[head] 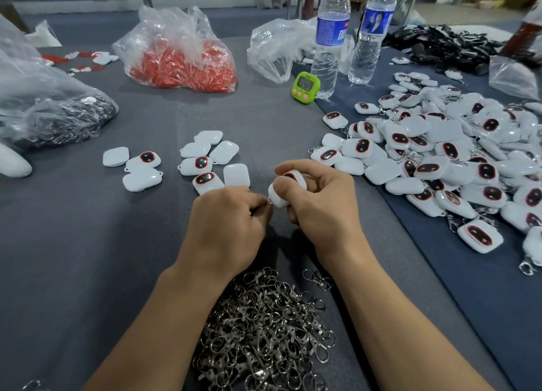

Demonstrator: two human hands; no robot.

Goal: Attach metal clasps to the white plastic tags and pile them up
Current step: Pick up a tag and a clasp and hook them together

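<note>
Right hand (322, 206) grips a white tag (278, 199); left hand (228, 223) pinches a clasp (268, 203) at its corner.
Both hands curled, knuckles up; tag glossy, its red-rimmed dark window partly hidden.

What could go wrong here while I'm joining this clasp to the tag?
1. The clasp is mostly hidden in the left hand; pinched so finely, it may slip from the tag held in the right hand.
2. The left forearm overlaps the clasp heap; drawing back could scatter it.
</note>
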